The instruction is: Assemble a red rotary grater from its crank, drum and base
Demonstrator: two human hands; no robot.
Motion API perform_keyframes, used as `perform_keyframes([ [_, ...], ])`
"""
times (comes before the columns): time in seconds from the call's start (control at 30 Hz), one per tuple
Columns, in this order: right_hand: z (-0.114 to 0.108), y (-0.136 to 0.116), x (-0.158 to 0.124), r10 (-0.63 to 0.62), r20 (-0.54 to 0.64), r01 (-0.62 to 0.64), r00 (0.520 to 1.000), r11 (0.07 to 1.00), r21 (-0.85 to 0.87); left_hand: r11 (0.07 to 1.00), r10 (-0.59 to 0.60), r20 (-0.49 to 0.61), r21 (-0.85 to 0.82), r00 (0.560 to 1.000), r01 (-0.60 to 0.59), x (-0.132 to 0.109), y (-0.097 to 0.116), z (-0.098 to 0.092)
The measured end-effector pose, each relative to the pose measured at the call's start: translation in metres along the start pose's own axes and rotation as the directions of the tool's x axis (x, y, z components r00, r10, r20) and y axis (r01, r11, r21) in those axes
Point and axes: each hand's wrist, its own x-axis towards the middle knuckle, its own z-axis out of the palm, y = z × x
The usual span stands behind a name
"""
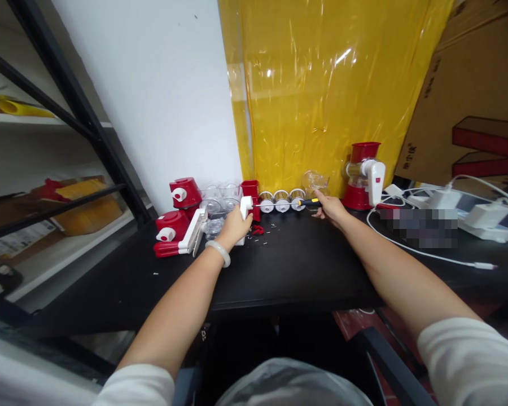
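My left hand (234, 226), with a pale bangle on its wrist, is closed around a white plastic part (246, 206). In my right hand (331, 208) is a screwdriver (308, 202) with a black and yellow handle, held level. Its thin shaft points left and its tip meets the white part, though the exact contact is too small to make out. A red plastic housing (254, 189) stands just behind the white part. Below lie a small red piece (258, 230) and several tiny screw-like bits (265, 243) on the black table (296, 265).
Red housings (171, 225), red-gripped white cranks (167, 248) and clear plastic cups (231, 194) crowd the left. Three drum cylinders (281, 201) line the back, near a clear part (315, 181). An assembled rotary grater (359, 186) stands right, beside white cables and chargers (489, 220).
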Motion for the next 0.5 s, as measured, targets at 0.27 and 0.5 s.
perform_keyframes([
  [0.27,0.005,-0.014,-0.008,0.149,-0.028,-0.14,0.988,0.968,0.207,0.998,0.033,0.004,0.048,0.999,-0.033,-0.004,0.011,-0.005],
  [0.5,0.005,-0.021,-0.013,0.057,0.088,-0.089,0.994,0.905,0.416,0.996,0.002,0.029,0.088,1.0,-0.005,-0.005,0.009,-0.004],
])
